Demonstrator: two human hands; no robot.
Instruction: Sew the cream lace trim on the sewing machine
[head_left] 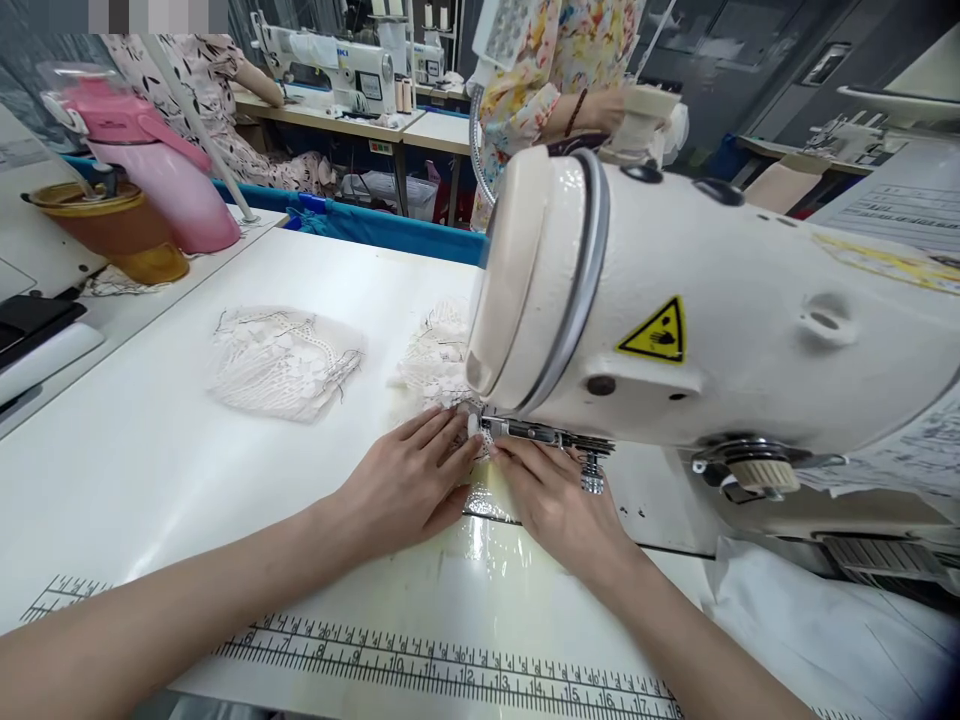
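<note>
My left hand [409, 480] lies flat with fingers stretched out, pressing a piece of white lace [439, 365] on the table just left of the presser foot [491, 432]. My right hand [551, 495] lies flat beside it under the head of the cream sewing machine [675, 310], fingertips against the lace at the foot. The needle itself is hidden by the machine head. A second pile of white lace pieces [281, 360] rests on the table farther left.
A printed ruler [450, 670] runs along the white table's [150, 450] front edge. A pink bottle [161, 165] and an amber cup [120, 225] stand at the back left. Other people sit and stand at sewing machines behind a blue bin [390, 228].
</note>
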